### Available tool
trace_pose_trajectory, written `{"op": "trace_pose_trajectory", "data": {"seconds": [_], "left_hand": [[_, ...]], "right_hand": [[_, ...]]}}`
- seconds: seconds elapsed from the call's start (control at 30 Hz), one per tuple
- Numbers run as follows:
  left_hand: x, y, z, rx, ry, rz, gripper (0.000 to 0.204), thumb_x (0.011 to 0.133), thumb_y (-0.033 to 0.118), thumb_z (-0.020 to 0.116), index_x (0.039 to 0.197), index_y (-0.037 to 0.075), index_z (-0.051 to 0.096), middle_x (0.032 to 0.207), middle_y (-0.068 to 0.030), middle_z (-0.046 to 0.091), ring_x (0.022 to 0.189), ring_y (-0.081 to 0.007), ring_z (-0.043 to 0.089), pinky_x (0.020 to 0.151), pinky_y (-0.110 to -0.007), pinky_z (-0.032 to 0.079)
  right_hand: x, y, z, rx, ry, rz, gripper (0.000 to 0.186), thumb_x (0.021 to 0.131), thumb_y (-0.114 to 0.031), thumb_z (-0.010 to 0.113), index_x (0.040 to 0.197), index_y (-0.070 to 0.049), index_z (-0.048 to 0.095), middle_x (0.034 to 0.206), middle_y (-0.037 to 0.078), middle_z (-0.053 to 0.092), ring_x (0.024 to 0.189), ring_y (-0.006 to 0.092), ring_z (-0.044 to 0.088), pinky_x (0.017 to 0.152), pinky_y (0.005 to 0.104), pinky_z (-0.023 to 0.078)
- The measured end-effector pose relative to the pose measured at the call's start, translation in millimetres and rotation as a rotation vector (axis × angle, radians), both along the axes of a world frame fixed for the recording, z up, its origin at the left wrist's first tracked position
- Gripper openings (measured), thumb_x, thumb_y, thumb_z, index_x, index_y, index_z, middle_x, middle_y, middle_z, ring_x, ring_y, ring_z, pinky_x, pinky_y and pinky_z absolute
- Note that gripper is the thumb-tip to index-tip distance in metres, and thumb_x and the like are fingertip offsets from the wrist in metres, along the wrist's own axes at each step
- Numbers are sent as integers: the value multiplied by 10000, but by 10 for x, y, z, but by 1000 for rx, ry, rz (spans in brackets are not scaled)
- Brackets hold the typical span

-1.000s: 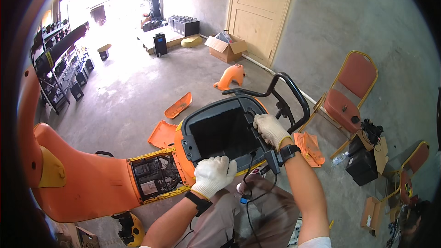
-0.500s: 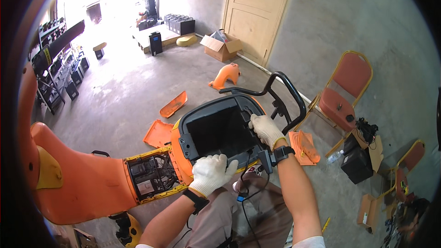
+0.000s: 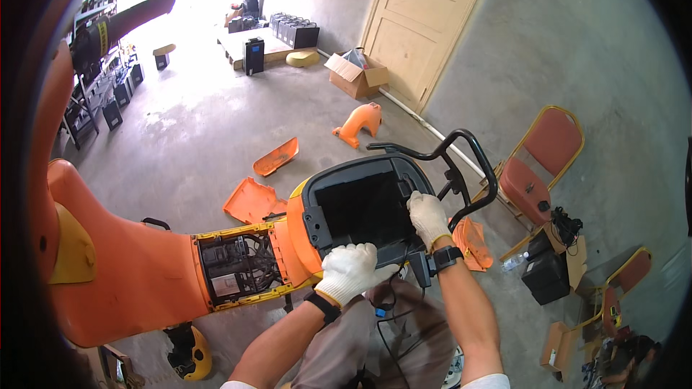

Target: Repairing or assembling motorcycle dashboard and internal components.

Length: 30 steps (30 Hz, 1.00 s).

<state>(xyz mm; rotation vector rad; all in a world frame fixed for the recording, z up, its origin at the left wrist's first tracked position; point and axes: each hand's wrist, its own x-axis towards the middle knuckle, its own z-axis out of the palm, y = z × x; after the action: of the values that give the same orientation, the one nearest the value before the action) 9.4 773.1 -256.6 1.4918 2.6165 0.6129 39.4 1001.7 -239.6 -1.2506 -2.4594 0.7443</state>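
Observation:
An orange scooter (image 3: 130,281) with its panels off stands in front of me. Its open black seat compartment (image 3: 360,209) faces up. My left hand (image 3: 351,271), in a white glove, grips the compartment's near rim. My right hand (image 3: 427,217), gloved too and with a black watch on the wrist, holds the rim on the right side, beside the black rear grab rail (image 3: 461,162). Black cables (image 3: 393,310) hang below the compartment by my knees.
Loose orange body panels (image 3: 275,156) (image 3: 249,202) (image 3: 358,122) lie on the concrete floor. Red chairs (image 3: 537,166) stand at the right beside a black battery (image 3: 546,274). A cardboard box (image 3: 355,75) sits by the wooden door (image 3: 425,21). A yellow helmet (image 3: 189,353) lies under the scooter.
My view has shifted slightly. Both hands keep their hold on the compartment rim, the left hand moving a little to the right along the near edge.

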Motion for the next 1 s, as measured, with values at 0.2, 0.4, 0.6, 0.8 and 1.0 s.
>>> {"op": "trace_pose_trajectory", "data": {"seconds": [0.2, 0.4, 0.6, 0.8, 1.0], "left_hand": [[4, 3, -55, 69, 16, -8, 701, 843, 702, 599, 873, 6, 672, 805, -191, 715, 749, -356, 719, 685, -446, 585], [27, 5, 22, -7, 42, -8, 743, 855, 734, 555, 912, 3, 675, 822, -187, 722, 783, -341, 726, 710, -430, 587], [57, 8, 92, -78, 38, 4, 773, 860, 751, 533, 932, -5, 673, 869, -196, 729, 821, -321, 732, 729, -412, 587], [76, 30, 106, -58, 65, 30, 704, 847, 724, 583, 930, 30, 668, 863, -182, 720, 825, -341, 719, 715, -439, 568], [90, 46, 102, -89, 82, 23, 700, 835, 725, 590, 918, 35, 675, 863, -178, 719, 821, -345, 716, 707, -440, 565]], "right_hand": [[-143, -83, -291, -76, 175, -141, 488, 959, -318, 426, 941, 69, 724, 969, 340, 668, 971, 496, 652, 868, 539, 510], [-49, -206, -87, -127, 265, -87, 339, 973, -293, 454, 866, -40, 653, 595, 54, 529, 442, 197, 514, 444, 346, 414], [110, -223, 329, -958, 445, -46, 216, 981, -217, 477, 916, -65, 615, 671, 6, 512, 488, 101, 449, 422, 276, 388], [212, 76, 575, -1090, 592, 142, 178, 1023, -211, 463, 966, -91, 581, 676, -26, 500, 464, 63, 374, 412, 237, 319], [242, 206, 677, -670, 255, 169, 289, 1024, -259, 441, 1046, -65, 654, 775, 73, 662, 632, 186, 639, 570, 353, 549]]}}
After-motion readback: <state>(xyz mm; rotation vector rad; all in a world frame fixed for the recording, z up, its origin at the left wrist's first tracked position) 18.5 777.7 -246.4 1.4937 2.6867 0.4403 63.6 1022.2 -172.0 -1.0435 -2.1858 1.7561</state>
